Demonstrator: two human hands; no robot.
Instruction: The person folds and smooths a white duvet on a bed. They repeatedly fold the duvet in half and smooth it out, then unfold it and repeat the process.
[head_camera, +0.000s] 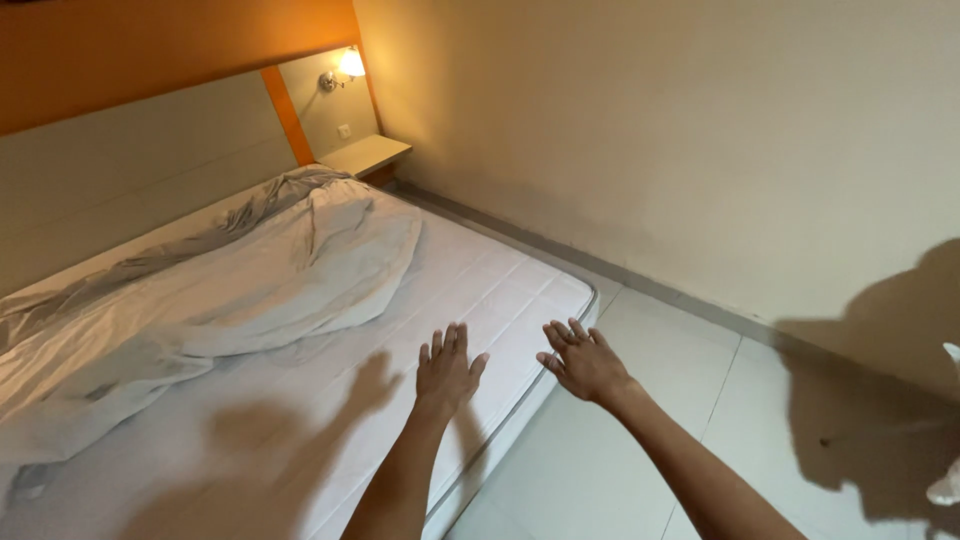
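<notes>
My left hand (447, 368) is stretched out palm down over the near edge of a bare white quilted mattress (490, 280), fingers spread and holding nothing. My right hand (582, 360) hovers beside it just past the mattress corner, also spread and empty. A crumpled white sheet (230, 270) lies bunched over the far left part of the mattress, well away from both hands. Whether the hands touch the mattress I cannot tell.
A pale headboard panel with orange trim (150, 150) runs behind the bed. A small shelf (368, 153) and a lit wall lamp (345, 68) sit in the corner. A beige wall (650, 130) and a tiled floor (640, 420) lie to the right.
</notes>
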